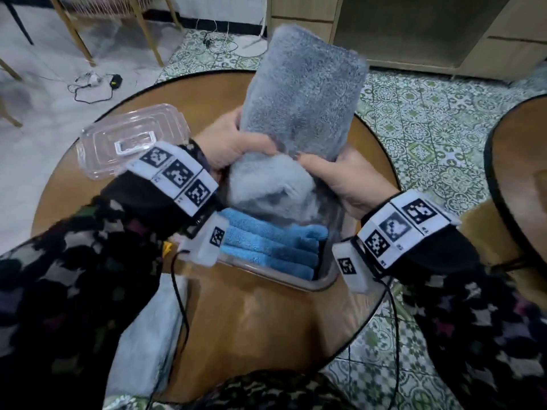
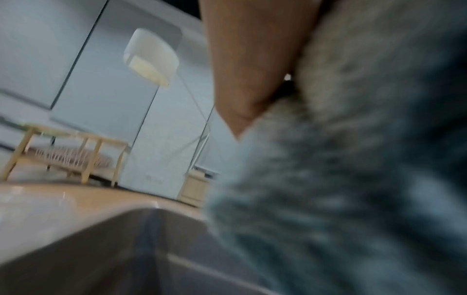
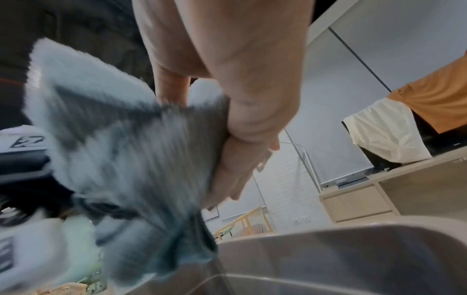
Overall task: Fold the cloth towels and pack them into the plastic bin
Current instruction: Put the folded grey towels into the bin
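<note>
Head view: both hands' grip holds gray towel (image 1: 302, 93) above the bin (image 1: 327, 279).

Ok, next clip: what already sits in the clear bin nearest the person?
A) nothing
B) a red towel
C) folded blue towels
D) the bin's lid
C: folded blue towels are stacked in the plastic bin, while both hands hold a grey towel above it.

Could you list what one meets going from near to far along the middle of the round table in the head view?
Blue towels in the plastic bin → light grey towel → both hands, left hand and right hand, gripping the upright grey towel.
</note>
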The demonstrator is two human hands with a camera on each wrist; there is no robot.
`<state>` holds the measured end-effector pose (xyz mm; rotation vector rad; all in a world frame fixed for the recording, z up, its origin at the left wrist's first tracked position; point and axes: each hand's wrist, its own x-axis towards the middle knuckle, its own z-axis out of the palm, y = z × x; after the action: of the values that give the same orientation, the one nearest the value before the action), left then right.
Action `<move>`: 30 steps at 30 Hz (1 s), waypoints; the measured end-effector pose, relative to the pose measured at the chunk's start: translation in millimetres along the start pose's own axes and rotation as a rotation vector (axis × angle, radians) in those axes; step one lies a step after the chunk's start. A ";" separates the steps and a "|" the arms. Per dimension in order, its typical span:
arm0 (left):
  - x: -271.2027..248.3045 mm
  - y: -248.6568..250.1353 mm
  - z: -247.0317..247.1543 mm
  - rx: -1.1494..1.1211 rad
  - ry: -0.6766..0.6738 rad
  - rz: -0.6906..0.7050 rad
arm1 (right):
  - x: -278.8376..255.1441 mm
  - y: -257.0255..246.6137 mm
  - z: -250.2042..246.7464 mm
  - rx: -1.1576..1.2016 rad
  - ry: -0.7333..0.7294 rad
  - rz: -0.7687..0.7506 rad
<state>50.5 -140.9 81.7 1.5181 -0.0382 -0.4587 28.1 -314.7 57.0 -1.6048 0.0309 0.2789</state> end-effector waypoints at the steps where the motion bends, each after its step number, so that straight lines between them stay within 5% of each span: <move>1: 6.6 6.5 -8.9 0.156 0.069 0.059 | 0.7 1.9 2.9 -0.071 0.014 0.032; 5: 22.6 11.7 -35.3 0.640 0.143 0.156 | -12.8 18.6 7.9 -0.479 -0.236 0.185; 8: 33.8 -3.1 -41.3 0.939 -0.017 0.170 | -31.2 36.5 21.2 -1.026 -0.499 0.221; 12: 50.2 -12.0 -34.4 1.195 -0.314 0.096 | -38.1 53.5 35.9 -1.235 -0.589 0.299; 18: 68.6 -1.4 -7.4 1.218 -0.609 0.148 | -27.3 75.7 46.0 -0.854 -0.647 0.476; 21: 70.7 -14.5 1.8 1.365 -0.561 0.295 | -27.9 75.3 46.4 -0.851 -0.551 0.351; 26: 55.7 -47.2 12.5 1.672 -0.375 0.476 | -29.0 71.6 44.9 -0.882 -0.560 0.490; 30: 54.8 -69.5 15.1 1.910 -0.367 0.625 | -27.7 71.4 45.5 -0.885 -0.571 0.570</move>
<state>77.5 -171.3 1.6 3.0098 -1.5694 -0.0526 -19.6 -278.1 -8.8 -2.3019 -0.0897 1.3286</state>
